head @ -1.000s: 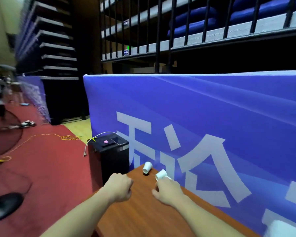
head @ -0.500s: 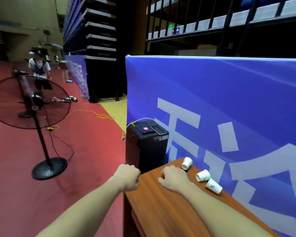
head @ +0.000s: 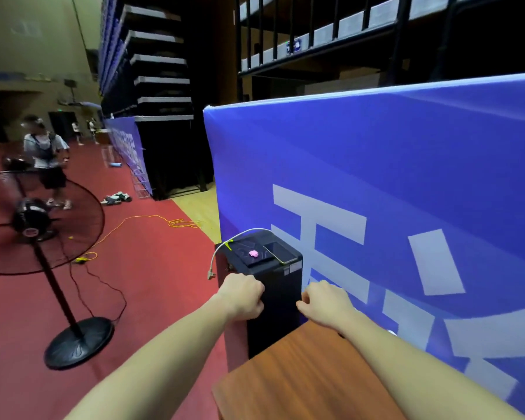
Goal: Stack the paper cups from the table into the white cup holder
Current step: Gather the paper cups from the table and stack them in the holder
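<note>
Wooden desk [head: 300, 374] beneath right hand [head: 326, 300] | left hand [head: 243, 295] fisted, holding nothing | right hand curled, holding nothing | black box [head: 270, 268] just beyond both

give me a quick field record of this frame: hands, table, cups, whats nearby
left hand: left hand curled in a fist, holds nothing, in front of the black box
right hand: right hand fingers curled, nothing visible in it
table: wooden table at lower centre, under the right forearm
paper cups: none clearly in view
cup holder: not in view
on the box: phone, small pink item
backdrop: blue banner
floor: standing fan
</note>
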Demonstrator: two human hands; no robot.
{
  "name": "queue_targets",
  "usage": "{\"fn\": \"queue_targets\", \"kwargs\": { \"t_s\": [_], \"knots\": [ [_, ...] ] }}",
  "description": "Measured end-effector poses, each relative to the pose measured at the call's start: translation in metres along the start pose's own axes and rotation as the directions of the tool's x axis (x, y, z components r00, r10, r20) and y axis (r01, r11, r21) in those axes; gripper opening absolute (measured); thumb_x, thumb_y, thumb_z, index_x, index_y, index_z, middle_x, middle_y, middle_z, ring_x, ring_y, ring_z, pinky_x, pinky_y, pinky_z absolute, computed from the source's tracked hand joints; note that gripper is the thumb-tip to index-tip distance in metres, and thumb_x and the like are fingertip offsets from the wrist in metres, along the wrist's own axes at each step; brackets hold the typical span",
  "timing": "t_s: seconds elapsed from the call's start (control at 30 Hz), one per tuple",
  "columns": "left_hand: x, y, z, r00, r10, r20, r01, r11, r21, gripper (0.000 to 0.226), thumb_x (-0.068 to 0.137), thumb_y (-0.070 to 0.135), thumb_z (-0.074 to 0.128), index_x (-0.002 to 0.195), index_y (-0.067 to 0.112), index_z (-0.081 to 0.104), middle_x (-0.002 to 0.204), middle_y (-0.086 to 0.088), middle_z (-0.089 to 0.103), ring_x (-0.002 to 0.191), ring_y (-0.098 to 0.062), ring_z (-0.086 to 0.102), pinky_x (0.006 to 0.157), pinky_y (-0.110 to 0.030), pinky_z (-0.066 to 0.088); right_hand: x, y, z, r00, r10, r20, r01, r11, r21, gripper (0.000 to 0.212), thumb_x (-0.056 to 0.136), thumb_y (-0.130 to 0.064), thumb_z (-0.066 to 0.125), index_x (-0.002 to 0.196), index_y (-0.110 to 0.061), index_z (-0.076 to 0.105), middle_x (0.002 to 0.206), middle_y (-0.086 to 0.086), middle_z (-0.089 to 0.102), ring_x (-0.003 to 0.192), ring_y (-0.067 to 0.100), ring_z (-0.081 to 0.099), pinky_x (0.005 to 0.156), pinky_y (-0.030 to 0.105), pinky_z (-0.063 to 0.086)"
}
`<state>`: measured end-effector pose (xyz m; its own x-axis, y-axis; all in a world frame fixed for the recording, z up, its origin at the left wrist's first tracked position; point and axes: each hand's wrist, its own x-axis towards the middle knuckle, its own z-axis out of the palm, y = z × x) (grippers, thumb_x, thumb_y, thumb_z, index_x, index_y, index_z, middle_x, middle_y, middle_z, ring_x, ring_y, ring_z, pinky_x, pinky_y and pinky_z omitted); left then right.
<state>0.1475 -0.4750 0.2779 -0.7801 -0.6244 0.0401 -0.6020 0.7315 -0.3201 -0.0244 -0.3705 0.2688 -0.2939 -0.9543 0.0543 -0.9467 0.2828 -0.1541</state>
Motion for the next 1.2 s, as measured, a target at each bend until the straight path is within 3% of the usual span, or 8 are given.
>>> {"fn": "queue_targets", "kwargs": {
  "t_s": [0.13, 0.27, 0.37, 0.57, 0.73, 0.97, 1.1, 1.2],
  "knots": [
    [0.052, 0.026, 0.006, 0.992, 0.125, -0.009, -0.125, 0.992, 0.005, 0.029, 0.083, 0.032, 0.049, 0.101, 0.017, 0.067, 0.102, -0.011, 0.069, 0.093, -0.037, 0.065, 0.069, -0.033, 0.042, 0.014, 0.043, 0.008, 0.995, 0.100, 0.021, -0.100, 0.995, 0.009, 0.024, 0.085, -0.033, 0.048, 0.073, -0.016, 0.060, 0.082, 0.003, 0.060, 0.078, 0.027, 0.057, 0.067, 0.031, 0.045],
    [0.106, 0.058, 0.011, 0.968, 0.249, -0.026, -0.250, 0.968, -0.017, 0.027, 0.084, 0.030, 0.048, 0.097, 0.016, 0.067, 0.098, -0.009, 0.069, 0.089, -0.036, 0.064, 0.066, -0.032, 0.038, 0.026, 0.091, 0.016, 0.973, 0.230, 0.012, -0.230, 0.973, 0.010, 0.021, 0.082, -0.029, 0.047, 0.066, -0.017, 0.052, 0.066, 0.000, 0.050, 0.071, 0.027, 0.054, 0.056, 0.029, 0.035],
    [0.144, 0.082, 0.020, 0.942, 0.335, -0.007, -0.335, 0.942, -0.018, 0.024, 0.085, 0.030, 0.047, 0.092, 0.015, 0.064, 0.094, -0.007, 0.067, 0.085, -0.033, 0.064, 0.064, -0.031, 0.037, 0.029, 0.120, 0.025, 0.944, 0.326, 0.041, -0.327, 0.945, 0.024, 0.022, 0.084, -0.031, 0.049, 0.070, -0.016, 0.057, 0.064, -0.002, 0.049, 0.073, 0.027, 0.057, 0.057, 0.029, 0.034],
    [0.223, 0.115, 0.035, 0.873, 0.488, -0.008, -0.488, 0.873, -0.024, 0.025, 0.085, 0.030, 0.046, 0.094, 0.016, 0.064, 0.094, -0.007, 0.066, 0.079, -0.030, 0.059, 0.063, -0.031, 0.039, 0.041, 0.164, 0.032, 0.855, 0.516, 0.058, -0.517, 0.856, 0.018, 0.032, 0.085, -0.033, 0.052, 0.059, -0.018, 0.042, 0.071, 0.000, 0.049, 0.074, 0.025, 0.051, 0.059, 0.030, 0.035],
    [0.281, 0.124, 0.045, 0.829, 0.558, -0.045, -0.559, 0.828, -0.036, 0.027, 0.089, 0.032, 0.046, 0.102, 0.017, 0.064, 0.100, -0.007, 0.066, 0.091, -0.032, 0.063, 0.064, -0.030, 0.036, 0.069, 0.181, 0.032, 0.779, 0.626, 0.041, -0.626, 0.780, -0.006, 0.019, 0.085, -0.031, 0.051, 0.074, -0.018, 0.061, 0.078, 0.002, 0.058, 0.074, 0.026, 0.053, 0.062, 0.030, 0.039],
    [0.335, 0.126, 0.097, 0.809, 0.583, 0.074, -0.584, 0.812, -0.012, 0.021, 0.090, 0.028, 0.048, 0.102, 0.018, 0.061, 0.106, -0.004, 0.066, 0.097, -0.027, 0.064, 0.066, -0.029, 0.037, 0.096, 0.187, 0.070, 0.676, 0.726, 0.129, -0.729, 0.684, -0.034, 0.021, 0.087, -0.030, 0.048, 0.068, -0.020, 0.048, 0.073, 0.000, 0.049, 0.075, 0.028, 0.048, 0.064, 0.030, 0.036],
    [0.364, 0.135, 0.113, 0.801, 0.590, 0.105, -0.588, 0.807, -0.054, 0.008, 0.088, 0.023, 0.047, 0.088, 0.020, 0.054, 0.103, -0.002, 0.066, 0.093, -0.025, 0.064, 0.063, -0.028, 0.037, 0.107, 0.205, 0.081, 0.622, 0.765, 0.169, -0.769, 0.637, -0.051, 0.026, 0.088, -0.031, 0.047, 0.065, -0.020, 0.042, 0.078, 0.002, 0.051, 0.075, 0.029, 0.048, 0.065, 0.030, 0.038],
    [0.382, 0.147, 0.127, 0.788, 0.601, 0.133, -0.598, 0.799, -0.064, 0.018, 0.089, 0.024, 0.048, 0.102, 0.019, 0.059, 0.107, -0.002, 0.065, 0.097, -0.025, 0.063, 0.065, -0.028, 0.037, 0.116, 0.223, 0.090, 0.590, 0.787, 0.179, -0.791, 0.608, -0.065, 0.024, 0.089, -0.032, 0.046, 0.068, -0.019, 0.044, 0.080, 0.002, 0.051, 0.076, 0.028, 0.047, 0.066, 0.030, 0.037]
  ]
}}
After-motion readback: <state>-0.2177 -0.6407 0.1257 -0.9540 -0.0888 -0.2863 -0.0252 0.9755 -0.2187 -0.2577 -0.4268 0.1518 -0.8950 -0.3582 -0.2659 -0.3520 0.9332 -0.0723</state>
